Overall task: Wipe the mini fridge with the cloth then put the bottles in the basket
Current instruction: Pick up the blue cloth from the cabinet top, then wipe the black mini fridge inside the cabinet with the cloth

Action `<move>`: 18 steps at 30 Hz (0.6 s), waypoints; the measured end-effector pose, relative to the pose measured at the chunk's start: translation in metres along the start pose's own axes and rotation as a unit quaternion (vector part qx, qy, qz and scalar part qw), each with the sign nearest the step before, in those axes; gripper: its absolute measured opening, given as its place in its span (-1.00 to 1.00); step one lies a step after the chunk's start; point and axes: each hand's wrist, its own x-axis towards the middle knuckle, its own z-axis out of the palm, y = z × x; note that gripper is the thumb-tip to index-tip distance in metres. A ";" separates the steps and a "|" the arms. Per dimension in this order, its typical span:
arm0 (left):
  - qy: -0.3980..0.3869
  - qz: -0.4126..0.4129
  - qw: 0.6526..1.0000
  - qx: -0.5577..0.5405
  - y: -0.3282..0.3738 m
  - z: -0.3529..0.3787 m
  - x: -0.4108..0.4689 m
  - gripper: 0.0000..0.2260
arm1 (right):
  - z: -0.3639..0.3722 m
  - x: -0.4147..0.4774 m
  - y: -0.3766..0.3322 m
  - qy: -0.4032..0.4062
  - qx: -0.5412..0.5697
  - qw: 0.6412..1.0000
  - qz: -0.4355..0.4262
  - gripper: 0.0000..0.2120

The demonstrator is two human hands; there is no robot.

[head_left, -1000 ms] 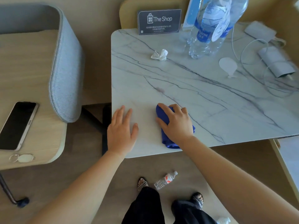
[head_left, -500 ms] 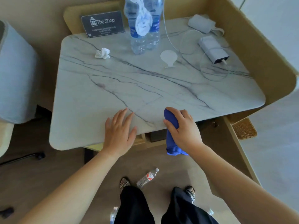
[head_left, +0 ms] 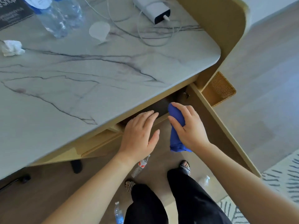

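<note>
Table: two bottles upright, far left. Floor bottle lies under the left wrist. Left hand: flat, fingers straight and close, thumb apart, fingertips at the table's lower edge; contact cannot be told. Cloth: blue, bunched, hanging below that edge. Right hand: fingers and thumb curled round the cloth. Basket: wicker, below the table's right corner

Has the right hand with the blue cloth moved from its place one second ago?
Yes. The right hand, gripping the cloth, went off the marble tabletop, past its front edge, and is now below it.
</note>
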 end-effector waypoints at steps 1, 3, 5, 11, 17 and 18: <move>-0.010 0.007 1.000 -0.001 -0.006 0.013 0.003 -0.55 | 0.005 -0.001 0.011 0.007 -0.002 1.000 0.011 -0.59; -0.031 0.018 0.999 0.003 -0.021 0.040 0.009 -0.55 | 0.018 -0.001 0.035 0.021 -0.007 0.999 0.027 -0.58; -0.039 0.036 0.998 0.018 -0.040 0.072 0.018 -0.55 | 0.037 0.003 0.062 0.035 -0.010 0.999 0.037 -0.58; -0.036 0.095 0.989 0.110 -0.106 0.178 0.057 -0.54 | 0.125 0.041 0.157 0.083 0.015 0.996 0.036 -0.58; 0.074 0.142 0.964 0.210 -0.168 0.267 0.114 -0.52 | 0.216 0.111 0.246 0.193 0.090 0.977 -0.019 -0.61; 0.107 0.149 0.955 0.233 -0.178 0.277 0.123 -0.51 | 0.228 0.125 0.257 0.219 0.104 0.969 -0.038 -0.62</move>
